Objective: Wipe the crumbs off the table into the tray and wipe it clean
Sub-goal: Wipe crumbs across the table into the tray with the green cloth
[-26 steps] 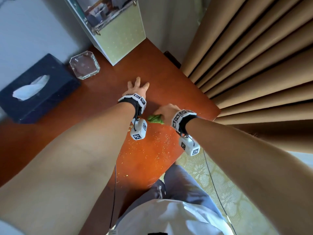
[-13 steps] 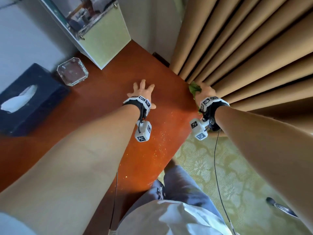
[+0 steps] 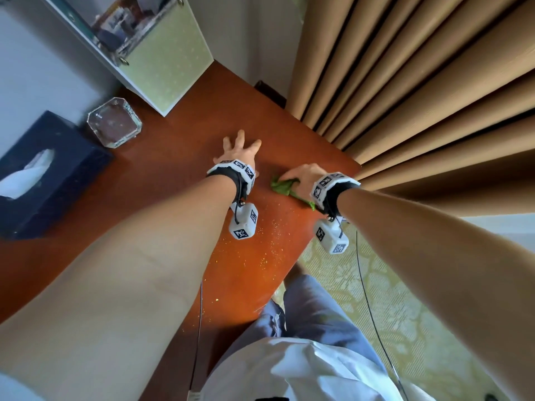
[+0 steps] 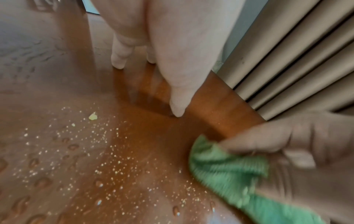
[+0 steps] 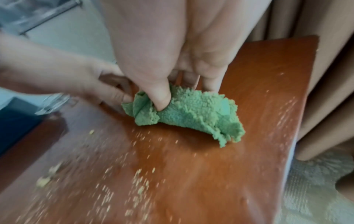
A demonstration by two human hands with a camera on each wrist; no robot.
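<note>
My right hand (image 3: 301, 176) grips a crumpled green cloth (image 3: 282, 186) and presses it on the red-brown table (image 3: 179, 157) near its right edge. In the right wrist view the thumb digs into the cloth (image 5: 184, 115). My left hand (image 3: 238, 150) lies flat on the table with spread fingers, just left of the cloth. Pale yellow crumbs (image 3: 269, 244) are scattered over the table between the hands and the near edge, and show up close as crumbs (image 4: 99, 151). A clear glass tray (image 3: 114, 123) sits at the back left.
A dark blue tissue box (image 3: 43, 169) stands at the far left beside the glass tray. A pale green framed stand (image 3: 162, 59) is at the back. Tan curtains (image 3: 419, 82) hang right against the table's right edge. Patterned carpet (image 3: 390, 299) lies below.
My right hand with the cloth went right to the curtain edge, then came back left toward the left hand. The left hand has stayed flat in place.
</note>
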